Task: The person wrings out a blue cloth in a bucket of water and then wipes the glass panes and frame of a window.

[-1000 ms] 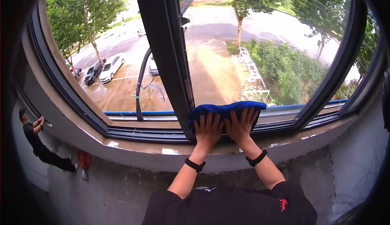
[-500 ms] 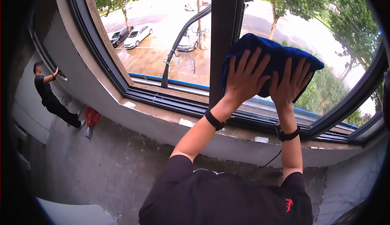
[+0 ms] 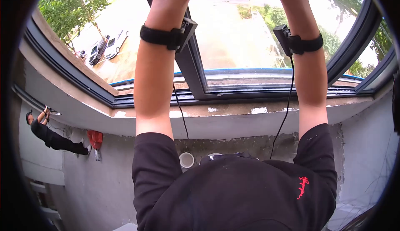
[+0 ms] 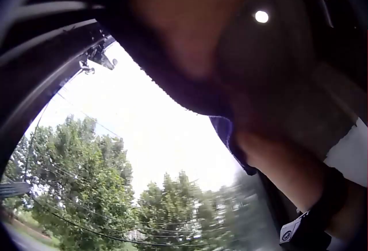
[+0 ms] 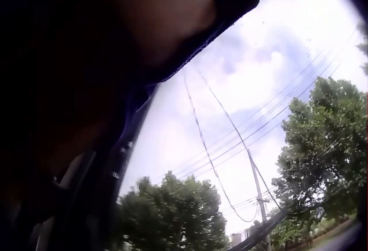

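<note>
Dark-blue fabric cloth (image 4: 222, 128) against left hand (image 4: 190, 32) and right hand (image 5: 164, 18); finger opening, grip: cannot tell. Black-framed glass window (image 3: 241, 49): 12 o'clock.

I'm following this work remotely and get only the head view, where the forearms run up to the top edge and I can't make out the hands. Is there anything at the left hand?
Observer: Yes. In the left wrist view, a dark blue cloth shows next to the left hand.
Operator: And at the right hand?
Observer: Cloth there too: its edge shows beside the right hand in the right wrist view.
Operator: What stands outside that my view misses?
Observer: A utility pole, low in the right wrist view.
</note>
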Demonstrator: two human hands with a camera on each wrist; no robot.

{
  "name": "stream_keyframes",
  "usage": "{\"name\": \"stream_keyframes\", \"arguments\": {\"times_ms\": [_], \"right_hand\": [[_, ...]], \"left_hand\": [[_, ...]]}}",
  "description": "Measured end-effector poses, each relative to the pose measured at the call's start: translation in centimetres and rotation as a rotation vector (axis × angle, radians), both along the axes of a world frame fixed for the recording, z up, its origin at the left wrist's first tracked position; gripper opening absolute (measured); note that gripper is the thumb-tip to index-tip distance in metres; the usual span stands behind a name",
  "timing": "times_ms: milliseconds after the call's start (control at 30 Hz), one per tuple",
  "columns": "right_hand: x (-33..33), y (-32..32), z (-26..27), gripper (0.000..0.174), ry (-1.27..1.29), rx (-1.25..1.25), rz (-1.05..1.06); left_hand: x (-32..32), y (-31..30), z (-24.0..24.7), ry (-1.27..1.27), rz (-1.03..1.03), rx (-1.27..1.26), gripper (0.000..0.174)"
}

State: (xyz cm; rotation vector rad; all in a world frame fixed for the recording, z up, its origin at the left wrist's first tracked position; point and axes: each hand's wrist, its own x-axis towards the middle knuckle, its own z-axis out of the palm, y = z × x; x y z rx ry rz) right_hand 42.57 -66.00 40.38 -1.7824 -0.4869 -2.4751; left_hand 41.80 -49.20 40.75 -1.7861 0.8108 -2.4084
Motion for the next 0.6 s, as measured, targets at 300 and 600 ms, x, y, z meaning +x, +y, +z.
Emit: {"name": "stream_keyframes", "arguments": {"times_ms": [300, 600], "right_hand": [[-1.1, 0.0, -12.8, 0.051, 0.298, 0.051, 0.074], [-2.4, 0.2, -33.2, 0.046, 0.621, 0.084, 0.007]], "left_hand": [[-0.2, -0.5, -13.9, 0.251, 0.062, -0.154, 0.050], [-1.6, -0.1, -35.2, 0.569, 0.176, -0.155, 0.050]]}}
